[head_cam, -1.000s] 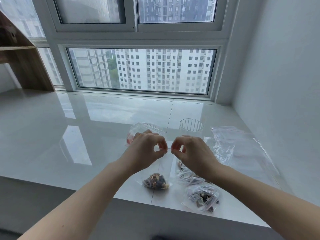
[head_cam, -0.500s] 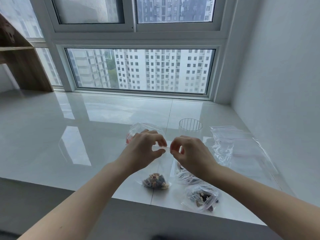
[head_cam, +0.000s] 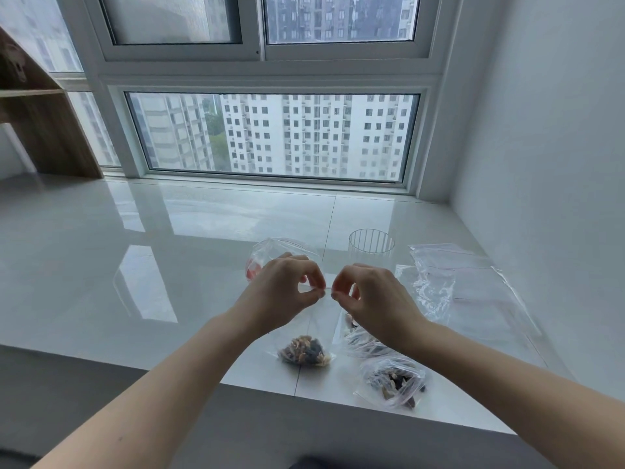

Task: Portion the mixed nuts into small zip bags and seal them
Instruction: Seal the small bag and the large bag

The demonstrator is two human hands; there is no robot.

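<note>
Head view: left hand [head_cam: 282, 292] and right hand [head_cam: 375, 297] fingers pinch 1 nut-filled zip bag's [head_cam: 306, 352] top edge.

Glossy white tiled ledge [head_cam: 169, 265], clear crinkled plastic zip bags [head_cam: 392, 384], matt wooden shelf [head_cam: 44, 130]

High-rise apartment room, a home: wide window [head_cam: 270, 137] facing residential tower blocks, glossy white tiled sill surface [head_cam: 169, 248], wooden shelf unit [head_cam: 44, 130] at far left.
</note>
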